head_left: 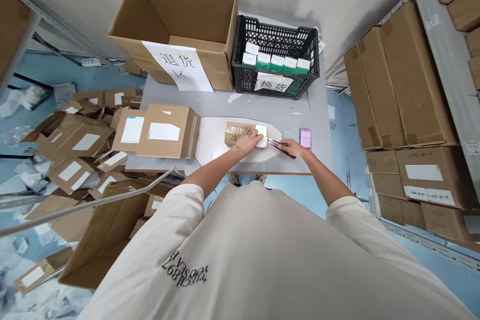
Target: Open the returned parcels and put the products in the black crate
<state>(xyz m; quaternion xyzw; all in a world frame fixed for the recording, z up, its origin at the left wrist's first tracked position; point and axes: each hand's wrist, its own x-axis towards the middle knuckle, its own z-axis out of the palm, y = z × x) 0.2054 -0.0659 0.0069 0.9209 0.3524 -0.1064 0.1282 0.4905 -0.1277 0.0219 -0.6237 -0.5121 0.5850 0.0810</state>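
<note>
A small cardboard box with shiny tape and dark handwriting lies on a white sheet on the table; its right end carries a white label. My left hand lies over the box and grips it, fingers pointing right toward the labelled end. In my right hand is a red and black utility knife, its tip pointing left at the right end of the box. Whether the blade touches the cardboard is too small to tell. A phone with a pink screen lies just right of my right hand.
Two closed cartons stand at the table's left. Behind are a large open carton with a paper sign and a black crate holding several white-green boxes. Many cartons are heaped on the left floor. Shelved cartons line the right.
</note>
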